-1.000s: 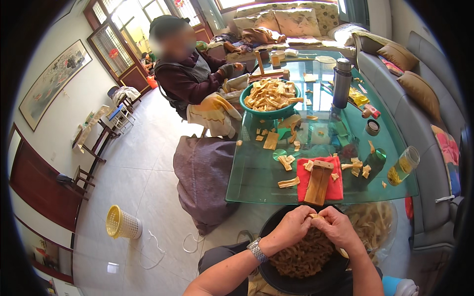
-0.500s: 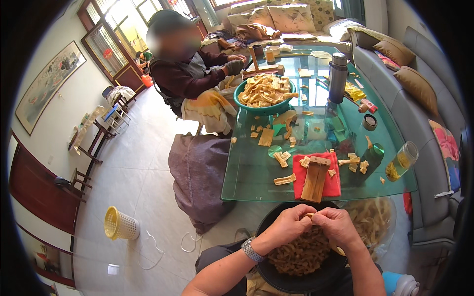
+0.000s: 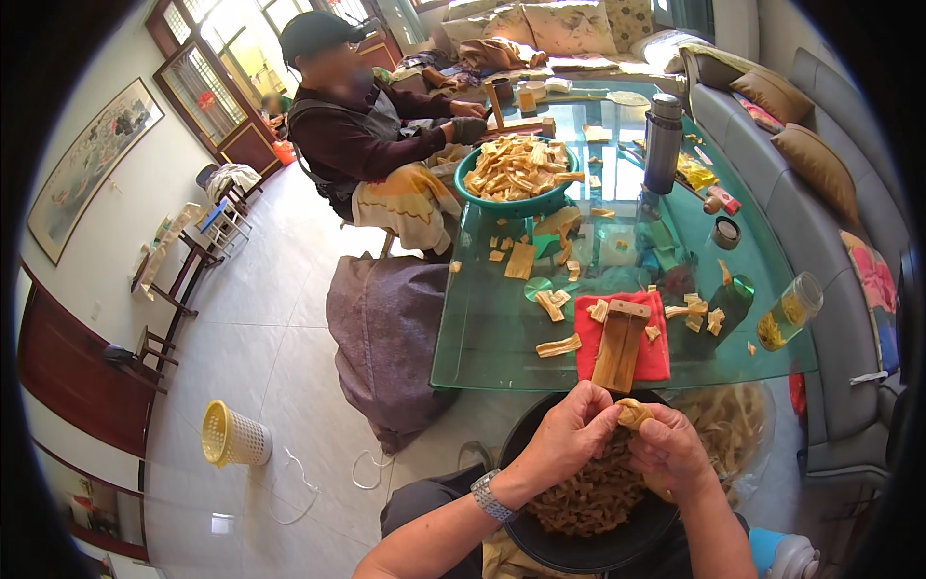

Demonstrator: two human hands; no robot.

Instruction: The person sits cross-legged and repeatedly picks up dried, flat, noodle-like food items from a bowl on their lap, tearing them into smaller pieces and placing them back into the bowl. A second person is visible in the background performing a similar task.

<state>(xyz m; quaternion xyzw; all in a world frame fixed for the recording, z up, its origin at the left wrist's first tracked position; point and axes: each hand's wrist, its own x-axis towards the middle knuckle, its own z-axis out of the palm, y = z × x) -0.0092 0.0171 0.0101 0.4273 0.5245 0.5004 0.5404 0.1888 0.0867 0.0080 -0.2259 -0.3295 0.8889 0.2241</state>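
Observation:
Both hands meet over a black basin (image 3: pixel 526 417) with many small brownish dried pieces (image 3: pixel 579 507) in it. A pale tan, folded dried strip (image 3: pixel 634 413) is gripped between them. My left hand (image 3: pixel 579 425), with a metal watch on its wrist, pinches the strip's left side. My right hand (image 3: pixel 672 449) has its fingers wrapped round the right side, and part of the strip shows below that palm. Just beyond the hands, a wooden block tool (image 3: pixel 619 347) lies on a red cloth (image 3: pixel 656 362) at the glass table's near edge.
The glass table (image 3: pixel 492 338) bears scattered tan scraps, a heaped teal basket (image 3: pixel 471 198), a grey thermos (image 3: pixel 662 145) and a glass jar (image 3: pixel 793 307). A plastic bag of pieces (image 3: pixel 743 434) stands right of the basin. At the table's left sit another person (image 3: pixel 376 145) and a purple sack (image 3: pixel 391 347).
My hands have turned and the right one has dropped slightly, bringing more of the strip into view. The other person's head is raised and turned toward the table.

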